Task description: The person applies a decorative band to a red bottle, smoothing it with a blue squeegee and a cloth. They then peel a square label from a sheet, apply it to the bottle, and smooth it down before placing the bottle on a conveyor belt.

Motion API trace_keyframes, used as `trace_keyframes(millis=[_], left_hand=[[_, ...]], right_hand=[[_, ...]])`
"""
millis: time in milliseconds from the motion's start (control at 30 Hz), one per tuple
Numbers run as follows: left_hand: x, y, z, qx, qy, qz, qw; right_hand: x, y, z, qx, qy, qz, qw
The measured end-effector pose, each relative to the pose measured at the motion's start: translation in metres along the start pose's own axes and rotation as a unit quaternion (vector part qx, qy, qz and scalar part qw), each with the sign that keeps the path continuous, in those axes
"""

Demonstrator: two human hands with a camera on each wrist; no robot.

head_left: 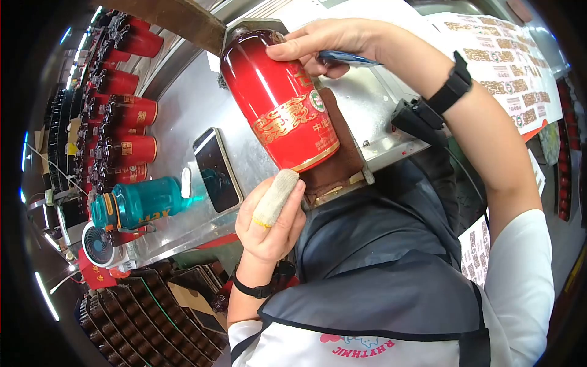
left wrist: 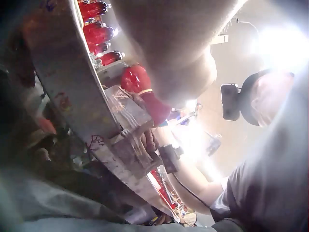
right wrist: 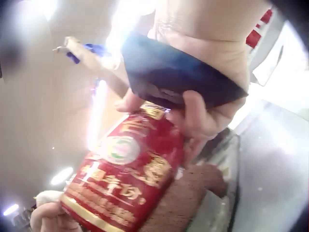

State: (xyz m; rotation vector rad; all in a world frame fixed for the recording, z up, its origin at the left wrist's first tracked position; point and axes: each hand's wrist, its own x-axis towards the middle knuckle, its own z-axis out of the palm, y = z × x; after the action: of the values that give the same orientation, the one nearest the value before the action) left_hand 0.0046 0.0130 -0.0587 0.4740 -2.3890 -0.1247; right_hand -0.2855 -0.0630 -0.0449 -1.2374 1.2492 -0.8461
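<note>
A glossy red bottle [head_left: 269, 92] with gold print and a round green-and-white label lies tilted over a brown-padded rest [head_left: 342, 147]. My right hand [head_left: 333, 46] grips its upper end, thumb on the near face, and also holds a dark blue flat scraper-like tool [right wrist: 178, 77] in its fingers. At the bottle's base is my left hand [head_left: 272, 220], its fingers curled against the bottom edge, with a pale cloth cover [head_left: 278, 196] on one finger. In the left wrist view the red bottle [left wrist: 155, 107] shows beyond the blurred left hand [left wrist: 174, 58].
On the metal table [head_left: 183, 92] are a phone [head_left: 217, 170], a teal water bottle [head_left: 150, 202] and a small white object [head_left: 186, 182]. Rows of red bottles [head_left: 131, 110] stand at the left. Printed sheets [head_left: 507, 67] lie at the right. A small fan [head_left: 98, 243] is at the table's edge.
</note>
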Motion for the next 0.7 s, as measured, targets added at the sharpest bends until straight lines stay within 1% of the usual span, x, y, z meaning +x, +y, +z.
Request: trace_keyframes(millis=[67,100,133,200,233,300,333,400,467,500,533,600,633,667,700], left_hand=[[0.001,0.001,-0.001,0.001,-0.001,0.001,1.000],[0.002,0.002,-0.001,0.000,-0.002,0.001,1.000],[0.005,0.002,-0.002,0.001,-0.002,0.000,1.000],[0.010,0.001,-0.003,0.000,-0.008,0.017,1.000],[0.012,-0.001,-0.003,-0.001,-0.010,0.019,1.000],[0.016,-0.005,-0.003,0.026,-0.009,0.057,0.998],[0.017,-0.005,-0.004,0.024,-0.012,0.062,0.998],[0.017,-0.006,-0.005,0.030,-0.018,0.061,0.998],[0.014,-0.006,-0.004,0.023,-0.010,0.054,0.998],[0.012,-0.006,-0.003,0.016,-0.001,0.046,0.999],[0.012,-0.006,-0.003,0.016,-0.001,0.045,0.999],[0.011,-0.005,-0.003,0.009,0.003,0.037,0.999],[0.011,-0.002,-0.003,0.010,0.003,0.035,0.999],[0.013,0.002,-0.004,0.010,0.003,0.019,1.000],[0.014,0.004,-0.004,0.011,0.002,0.005,1.000]], right_hand=[[0.007,0.013,0.002,0.144,-0.079,0.013,0.986],[0.007,0.011,0.012,0.166,-0.050,-0.005,0.985],[0.008,0.010,0.012,0.166,-0.051,-0.005,0.985],[0.009,0.009,0.010,0.080,0.002,0.020,0.997],[0.005,0.000,0.016,0.082,0.003,0.019,0.996],[-0.002,-0.017,0.032,0.016,0.071,-0.005,0.997],[0.005,-0.017,0.033,-0.146,0.121,-0.004,0.982],[0.005,-0.011,0.025,-0.055,0.052,0.004,0.997],[-0.005,-0.009,0.004,0.018,-0.017,0.002,1.000],[-0.009,-0.003,0.005,0.096,-0.028,0.017,0.995],[-0.009,0.002,0.006,0.096,-0.029,0.017,0.995],[-0.005,0.013,0.009,0.176,-0.085,0.032,0.980],[0.001,0.015,0.010,0.179,-0.100,0.005,0.979],[0.004,0.018,0.010,0.179,-0.102,0.006,0.979],[0.004,0.015,0.011,0.129,-0.084,0.006,0.988]])
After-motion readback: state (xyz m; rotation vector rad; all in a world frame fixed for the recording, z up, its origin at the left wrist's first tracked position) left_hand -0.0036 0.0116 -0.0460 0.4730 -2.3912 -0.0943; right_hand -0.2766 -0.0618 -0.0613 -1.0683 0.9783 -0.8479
